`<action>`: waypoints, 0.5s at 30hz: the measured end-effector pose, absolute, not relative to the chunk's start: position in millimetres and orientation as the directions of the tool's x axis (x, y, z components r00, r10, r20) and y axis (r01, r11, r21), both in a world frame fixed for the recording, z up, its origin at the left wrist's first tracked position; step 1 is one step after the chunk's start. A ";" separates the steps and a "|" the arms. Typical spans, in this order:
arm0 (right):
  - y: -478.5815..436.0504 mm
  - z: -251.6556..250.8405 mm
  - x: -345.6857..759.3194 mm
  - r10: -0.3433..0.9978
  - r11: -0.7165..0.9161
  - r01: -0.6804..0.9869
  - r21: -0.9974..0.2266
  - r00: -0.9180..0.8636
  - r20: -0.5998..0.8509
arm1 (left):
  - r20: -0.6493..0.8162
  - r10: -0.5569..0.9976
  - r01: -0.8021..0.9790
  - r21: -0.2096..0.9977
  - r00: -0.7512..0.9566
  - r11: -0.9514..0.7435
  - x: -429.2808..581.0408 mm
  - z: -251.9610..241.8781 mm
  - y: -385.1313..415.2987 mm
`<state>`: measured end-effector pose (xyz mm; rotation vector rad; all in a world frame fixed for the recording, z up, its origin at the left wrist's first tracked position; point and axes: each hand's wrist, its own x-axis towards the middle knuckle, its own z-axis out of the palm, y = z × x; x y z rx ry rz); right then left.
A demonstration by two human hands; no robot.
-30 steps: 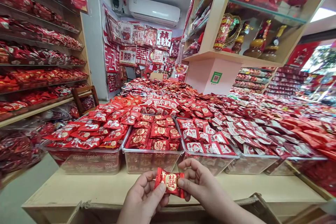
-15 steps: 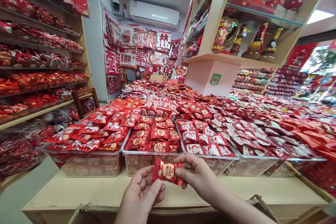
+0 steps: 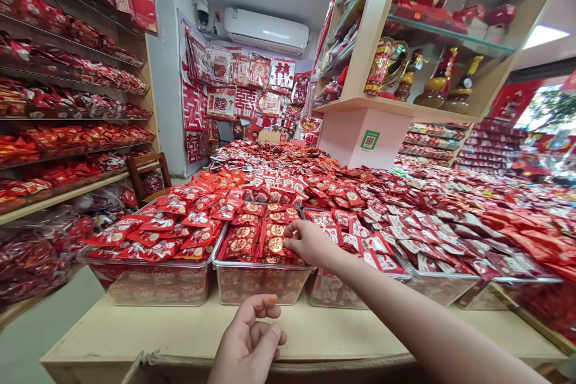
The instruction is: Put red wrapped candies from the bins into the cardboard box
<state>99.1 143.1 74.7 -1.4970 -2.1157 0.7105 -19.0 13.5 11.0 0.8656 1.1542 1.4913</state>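
Shop counter [image 3: 112, 330] carries bins heaped with red sweets. Outstretched right hand [image 3: 308, 243] pinches a candy [image 3: 275, 246] atop the middle bin [image 3: 261, 285], near its front rim. Half-curled left hand [image 3: 249, 342] holds nothing, above the counter's near edge, where a strip of top shows before the bins.

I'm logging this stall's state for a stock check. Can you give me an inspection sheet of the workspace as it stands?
Surface: beige counter, bare along the front edge.
Job's things: middle bin, clear, full of red-gold candies; one candy lies under the right fingertips.
Clutter: left bin and right bin are full; heaps of red packets cover the table beyond.
Grips: right hand reaches into the middle bin, grip on the candy unclear; left hand is empty, loosely curled over the counter edge.
Cables: nothing seen.
Surroundings: stocked shelves on the left, chair, air conditioner, pillar with green sign.
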 end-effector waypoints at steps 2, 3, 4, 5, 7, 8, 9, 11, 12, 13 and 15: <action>141.7 76.6 96.1 0.943 0.317 0.764 -0.562 -0.320 0.096 | -0.027 0.974 -0.263 0.964 -0.226 -0.034 -18.5 9.4 13.2; 140.3 77.7 94.7 0.938 0.336 0.784 -0.521 -0.328 0.112 | -0.022 0.974 -0.255 0.966 -0.225 -0.037 -18.4 8.7 13.1; 138.6 78.7 93.3 0.933 0.354 0.802 -0.482 -0.338 0.123 | -0.019 0.975 -0.250 0.967 -0.221 -0.037 -18.4 8.0 13.0; 136.7 79.5 91.8 0.927 0.371 0.816 -0.443 -0.351 0.129 | -0.021 0.977 -0.248 0.968 -0.214 -0.034 -18.5 7.3 12.7; 133.0 79.7 89.2 0.917 0.399 0.841 -0.366 -0.375 0.139 | -0.030 0.980 -0.244 0.970 -0.196 -0.019 -18.7 6.3 12.1; 131.4 79.3 88.2 0.912 0.411 0.851 -0.328 -0.384 0.147 | -0.033 0.982 -0.235 0.972 -0.183 -0.011 -18.8 5.8 11.7; 130.4 78.6 87.5 0.907 0.421 0.859 -0.292 -0.390 0.159 | -0.032 0.985 -0.220 0.975 -0.171 -0.006 -18.8 5.4 11.4; 130.8 76.7 86.8 0.896 0.438 0.869 -0.231 -0.402 0.190 | -0.029 0.987 -0.189 0.982 -0.155 -0.001 -19.0 4.7 11.5; 132.1 75.9 86.9 0.890 0.447 0.870 -0.208 -0.409 0.201 | -0.028 0.988 -0.179 0.984 -0.152 0.001 -19.2 4.5 12.0; 133.7 75.4 87.2 0.883 0.457 0.868 -0.191 -0.419 0.209 | -0.029 0.988 -0.172 0.985 -0.152 0.003 -19.6 4.6 12.5; 135.3 76.0 89.6 0.874 0.473 0.864 -0.174 -0.435 0.217 | -0.031 0.987 -0.151 0.989 -0.155 0.008 -21.3 6.0 13.4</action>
